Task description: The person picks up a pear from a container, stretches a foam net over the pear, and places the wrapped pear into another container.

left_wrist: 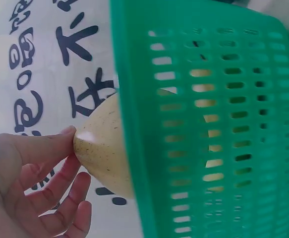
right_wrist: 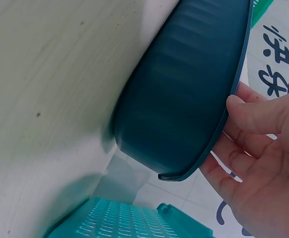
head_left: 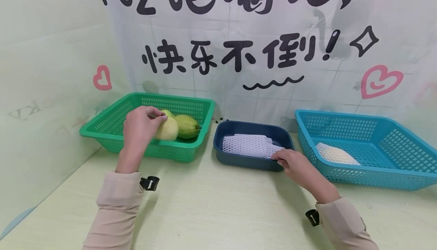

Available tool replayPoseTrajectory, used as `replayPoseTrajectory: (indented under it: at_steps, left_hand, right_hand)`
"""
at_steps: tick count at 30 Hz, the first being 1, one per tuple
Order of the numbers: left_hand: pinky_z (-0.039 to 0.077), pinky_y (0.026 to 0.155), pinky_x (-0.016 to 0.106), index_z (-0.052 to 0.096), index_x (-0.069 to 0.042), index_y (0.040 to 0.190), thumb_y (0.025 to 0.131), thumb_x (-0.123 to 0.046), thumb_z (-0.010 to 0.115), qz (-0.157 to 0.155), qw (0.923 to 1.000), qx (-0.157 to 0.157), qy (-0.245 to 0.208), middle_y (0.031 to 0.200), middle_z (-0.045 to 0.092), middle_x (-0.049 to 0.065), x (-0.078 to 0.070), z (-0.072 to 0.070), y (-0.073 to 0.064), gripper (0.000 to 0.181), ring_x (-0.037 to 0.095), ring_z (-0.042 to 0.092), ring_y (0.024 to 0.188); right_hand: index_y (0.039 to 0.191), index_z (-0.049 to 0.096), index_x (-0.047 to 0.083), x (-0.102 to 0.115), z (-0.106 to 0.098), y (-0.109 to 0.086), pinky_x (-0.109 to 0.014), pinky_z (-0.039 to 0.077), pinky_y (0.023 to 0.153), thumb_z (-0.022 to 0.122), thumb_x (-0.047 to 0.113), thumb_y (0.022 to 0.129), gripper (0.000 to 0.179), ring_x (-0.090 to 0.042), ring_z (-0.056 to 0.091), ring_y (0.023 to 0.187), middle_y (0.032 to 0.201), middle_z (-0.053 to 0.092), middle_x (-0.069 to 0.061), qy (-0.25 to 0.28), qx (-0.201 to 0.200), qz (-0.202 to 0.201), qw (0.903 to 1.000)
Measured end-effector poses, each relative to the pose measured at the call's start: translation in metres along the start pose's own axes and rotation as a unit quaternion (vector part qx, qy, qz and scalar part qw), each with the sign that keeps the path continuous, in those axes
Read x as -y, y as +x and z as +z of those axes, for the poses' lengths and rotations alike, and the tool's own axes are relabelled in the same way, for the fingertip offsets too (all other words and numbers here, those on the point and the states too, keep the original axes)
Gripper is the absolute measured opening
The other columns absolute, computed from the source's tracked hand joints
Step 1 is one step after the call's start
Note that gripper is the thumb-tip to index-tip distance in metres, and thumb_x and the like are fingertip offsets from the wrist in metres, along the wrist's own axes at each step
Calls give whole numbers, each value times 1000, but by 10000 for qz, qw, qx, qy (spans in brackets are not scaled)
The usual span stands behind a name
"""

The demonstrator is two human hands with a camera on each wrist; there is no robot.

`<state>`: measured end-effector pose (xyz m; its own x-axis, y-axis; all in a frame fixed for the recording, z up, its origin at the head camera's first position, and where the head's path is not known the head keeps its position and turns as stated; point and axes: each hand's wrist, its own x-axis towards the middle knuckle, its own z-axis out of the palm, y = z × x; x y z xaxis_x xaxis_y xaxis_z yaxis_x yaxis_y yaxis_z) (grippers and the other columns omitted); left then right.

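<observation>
My left hand pinches the narrow end of a pale yellow pear between thumb and index finger. The pear overlaps the front rim of the green basket; in the left wrist view the basket wall hides its lower part. Behind it are a green papaya-like fruit and another yellow-green fruit. My right hand grips the front right rim of a dark blue box, thumb outside and fingers inside. Those fingertips reach the end of the white foam nets lying in the box.
On the right stands a blue basket holding a pale fruit in a foam net. All three containers line up on a pale table against a wall sheet with printed writing.
</observation>
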<state>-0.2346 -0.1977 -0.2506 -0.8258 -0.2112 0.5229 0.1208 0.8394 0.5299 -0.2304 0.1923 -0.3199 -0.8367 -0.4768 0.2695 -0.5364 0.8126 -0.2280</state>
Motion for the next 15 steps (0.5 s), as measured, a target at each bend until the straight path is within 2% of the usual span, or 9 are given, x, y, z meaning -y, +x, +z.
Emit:
replayPoseTrajectory:
  at_steps: [5,15]
  left_hand:
    - [43,73,43,72,-7,90,86,-22,67,203,9997,-102,-70,95,67,13,-14,-7,-3,16,28,61,84]
    - [41,73,41,72,-10,87,85,-22,67,428,9989,170,-32,94,65,10,-42,-21,-14,13,27,58,84]
  right_hand:
    - [101,67,3,0,0,0,-45,50,84,56,-8,85,22,-28,62,95,99,68,-9,0,34,67,10000]
    - [101,67,4,-2,0,0,-45,50,83,56,-8,85,23,-28,62,95,98,68,-8,25,-28,-34,10000]
